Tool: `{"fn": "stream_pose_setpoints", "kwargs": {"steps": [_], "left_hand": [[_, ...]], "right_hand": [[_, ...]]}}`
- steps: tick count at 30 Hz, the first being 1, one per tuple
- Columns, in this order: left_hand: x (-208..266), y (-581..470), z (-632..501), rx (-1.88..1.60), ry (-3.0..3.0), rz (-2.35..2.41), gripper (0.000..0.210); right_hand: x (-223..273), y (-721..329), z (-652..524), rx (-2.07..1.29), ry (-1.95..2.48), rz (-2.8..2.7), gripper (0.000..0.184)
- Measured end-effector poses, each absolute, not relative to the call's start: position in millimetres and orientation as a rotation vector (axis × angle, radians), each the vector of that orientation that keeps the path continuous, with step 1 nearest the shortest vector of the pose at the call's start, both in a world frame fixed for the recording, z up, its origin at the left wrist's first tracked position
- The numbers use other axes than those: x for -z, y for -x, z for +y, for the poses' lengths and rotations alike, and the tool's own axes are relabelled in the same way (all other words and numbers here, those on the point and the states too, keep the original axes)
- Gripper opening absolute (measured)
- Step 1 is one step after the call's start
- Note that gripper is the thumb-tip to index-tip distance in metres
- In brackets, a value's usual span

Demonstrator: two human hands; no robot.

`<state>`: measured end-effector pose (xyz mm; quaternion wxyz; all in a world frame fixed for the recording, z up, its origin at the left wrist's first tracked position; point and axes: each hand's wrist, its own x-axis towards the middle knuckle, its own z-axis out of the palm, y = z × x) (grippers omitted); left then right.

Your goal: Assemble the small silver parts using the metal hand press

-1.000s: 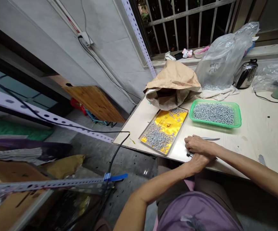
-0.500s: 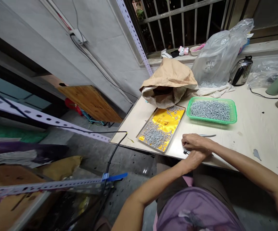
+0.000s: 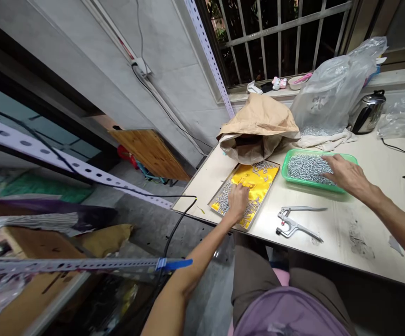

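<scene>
My left hand (image 3: pixel 238 201) is over the shallow tray (image 3: pixel 266 201), its fingers bent and pressed together; whatever is at the fingertips is too small to make out. The tray has a yellow printed bottom and holds many small silvery metal pieces (image 3: pixel 224 197). My right hand (image 3: pixel 350 176) reaches over the right end of the green plastic basket (image 3: pixel 310 185), thumb and fingers apart. More slim metal pieces (image 3: pixel 307 167) fill this basket. A pair of metal snap pliers (image 3: pixel 295 225) with black tips lies on the table between my forearms, jaws apart, touched by neither hand.
Behind the tray stands an open brown paper bag (image 3: pixel 258 116). A clear plastic bag (image 3: pixel 328 98) and a steel kettle (image 3: pixel 368 112) are at the back. A black cable (image 3: pixel 174 228) hangs by the table's left corner, near a perforated metal rail (image 3: pixel 118 265).
Both hands were together at the pliers near the table's front edge. The pliers now lie free; my left hand has moved to the tray, my right to the green basket.
</scene>
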<state>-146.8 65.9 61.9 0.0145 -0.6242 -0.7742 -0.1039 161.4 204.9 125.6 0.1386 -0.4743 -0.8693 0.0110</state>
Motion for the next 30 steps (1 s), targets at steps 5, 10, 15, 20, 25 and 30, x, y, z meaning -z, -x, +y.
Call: {"fn": "stream_pose_setpoints", "kwargs": {"steps": [5,10,15,20,25,30], "left_hand": [[-62,178,83,-0.054,2.014,-2.449,0.029],[-59,183,89,-0.155,2.087,-2.388,0.029],[-67,159,78,0.365,2.178,-2.448,0.021],[-61,98,47,0.947,2.434,-2.878,0.016],[-47,69,38,0.978,2.254,-3.283,0.015],[-40,68,38,0.894,2.163,-3.444,0.022]], "right_hand": [[-100,-164,169,-0.038,1.274,-2.577,0.021],[-101,-153,128,-0.011,1.296,-2.581,0.029],[-93,-150,104,-0.382,1.247,-2.706,0.017],[-72,-142,68,-0.549,1.325,-2.924,0.016],[-64,-139,53,-0.526,1.435,-2.947,0.016],[-59,-143,54,-0.546,1.411,-2.915,0.016]]}}
